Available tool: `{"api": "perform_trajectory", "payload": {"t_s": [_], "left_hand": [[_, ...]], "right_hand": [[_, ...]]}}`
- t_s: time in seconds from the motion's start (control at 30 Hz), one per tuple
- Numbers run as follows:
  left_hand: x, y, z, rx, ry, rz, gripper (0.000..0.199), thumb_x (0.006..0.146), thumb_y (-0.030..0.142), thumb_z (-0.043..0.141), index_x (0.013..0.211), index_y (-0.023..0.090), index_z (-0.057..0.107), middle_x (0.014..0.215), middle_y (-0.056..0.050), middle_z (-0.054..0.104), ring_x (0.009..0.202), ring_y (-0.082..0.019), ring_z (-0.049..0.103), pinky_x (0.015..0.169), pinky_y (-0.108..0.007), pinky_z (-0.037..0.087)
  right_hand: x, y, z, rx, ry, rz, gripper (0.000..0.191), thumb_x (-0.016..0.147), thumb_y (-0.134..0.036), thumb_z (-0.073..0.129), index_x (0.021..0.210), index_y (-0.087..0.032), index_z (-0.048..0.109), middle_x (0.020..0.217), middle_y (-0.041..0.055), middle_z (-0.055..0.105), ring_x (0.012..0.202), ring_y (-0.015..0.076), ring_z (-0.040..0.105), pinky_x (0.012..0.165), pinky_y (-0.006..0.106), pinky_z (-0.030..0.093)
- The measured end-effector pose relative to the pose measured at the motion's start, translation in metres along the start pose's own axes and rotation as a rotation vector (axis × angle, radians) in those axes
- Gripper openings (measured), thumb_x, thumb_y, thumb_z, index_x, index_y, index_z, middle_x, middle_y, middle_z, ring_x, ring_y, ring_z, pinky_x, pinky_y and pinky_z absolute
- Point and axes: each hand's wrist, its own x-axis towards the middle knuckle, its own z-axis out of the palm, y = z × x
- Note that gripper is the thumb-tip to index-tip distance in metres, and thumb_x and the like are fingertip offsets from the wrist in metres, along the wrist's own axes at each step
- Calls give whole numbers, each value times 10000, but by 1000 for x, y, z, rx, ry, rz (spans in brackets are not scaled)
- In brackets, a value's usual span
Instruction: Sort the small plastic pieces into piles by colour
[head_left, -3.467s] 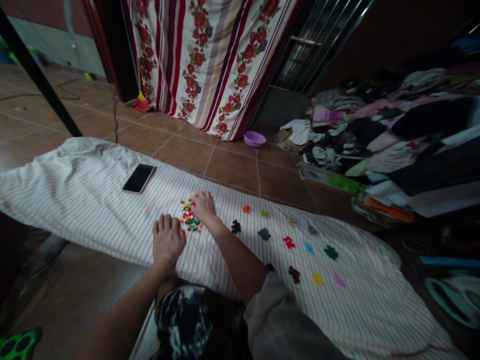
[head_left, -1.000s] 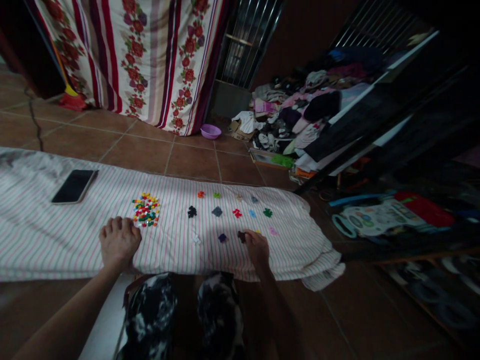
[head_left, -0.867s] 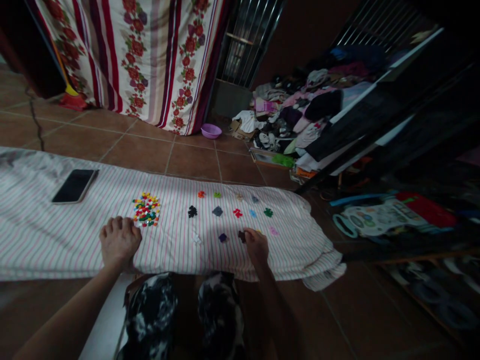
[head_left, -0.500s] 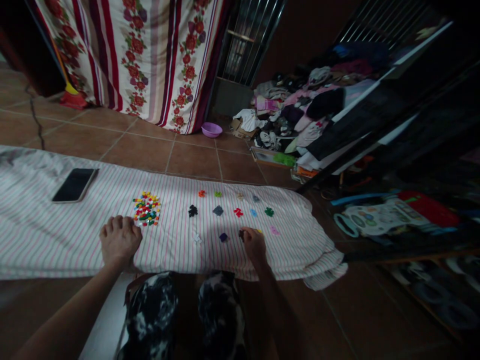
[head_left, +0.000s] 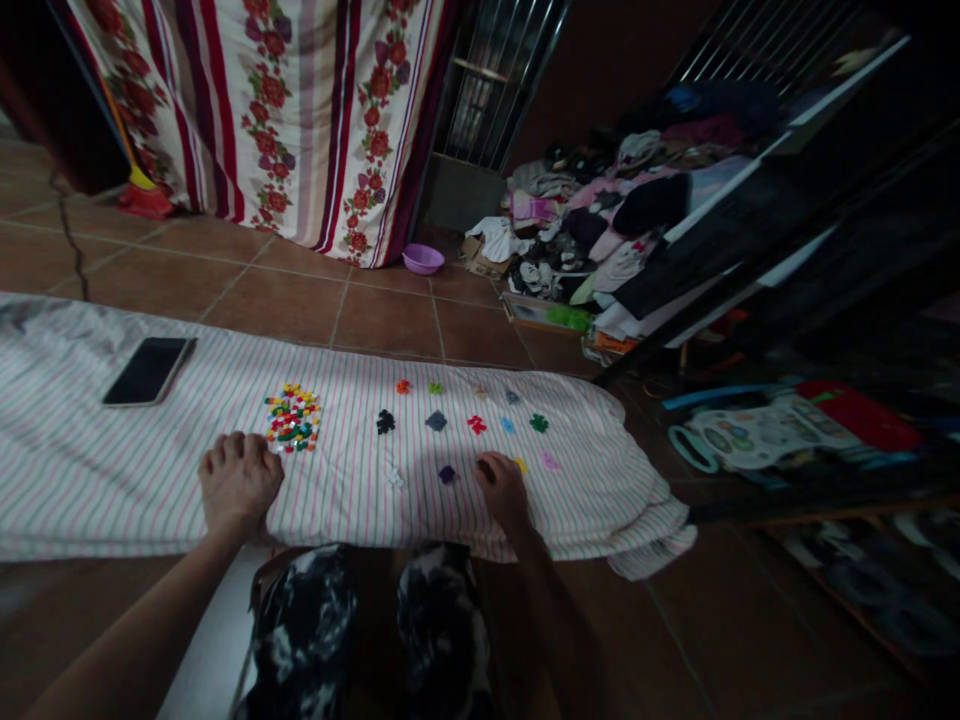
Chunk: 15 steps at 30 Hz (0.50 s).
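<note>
My left hand (head_left: pixel 238 478) rests on the striped cloth with its fingers spread, holding nothing. Just beyond its fingertips lies a heap of mixed-colour small plastic pieces (head_left: pixel 294 420). On the right, my right hand (head_left: pixel 504 488) has its fingers curled down over small brown pieces (head_left: pixel 487 474), mostly hidden by the fingers. Close by are yellow pieces (head_left: pixel 520 465), pink pieces (head_left: pixel 550 460) and a dark purple cluster (head_left: pixel 448 474). Red pieces (head_left: pixel 477 425), light blue pieces (head_left: pixel 508 425) and green pieces (head_left: pixel 539 424) sit farther back.
A black-screened phone (head_left: pixel 148 371) lies at the left of the cloth (head_left: pixel 352 510). Other single-colour clusters include black pieces (head_left: pixel 385 421), grey pieces (head_left: pixel 436 421) and white pieces (head_left: pixel 394 478). Beyond are a purple basin (head_left: pixel 424 259) and a clothes pile (head_left: pixel 592 215).
My right hand has shifted slightly left and its fingers now cover the brown pieces, which showed beside the fingertips before. The left hand has stayed put.
</note>
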Motion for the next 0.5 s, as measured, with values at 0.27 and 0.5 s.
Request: {"api": "perform_trajectory", "payload": {"t_s": [0.27, 0.5], "left_hand": [[0, 0, 1, -24, 5, 0, 336, 880, 313, 327, 1000, 150, 596, 1076, -134, 589, 1122, -294, 489, 929, -417, 349], [0, 0, 3, -19, 19, 6, 337, 879, 313, 336, 1014, 148, 597, 1081, -141, 590, 1126, -296, 488, 929, -419, 349]], "right_hand": [[-2, -1, 6, -31, 80, 18, 161, 863, -291, 495, 846, -187, 617, 857, 87, 635, 852, 226, 541, 795, 374, 437], [-4, -2, 9, -36, 128, -37, 206, 884, -283, 476, 934, -175, 644, 943, 106, 646, 919, 238, 549, 840, 397, 434]]}}
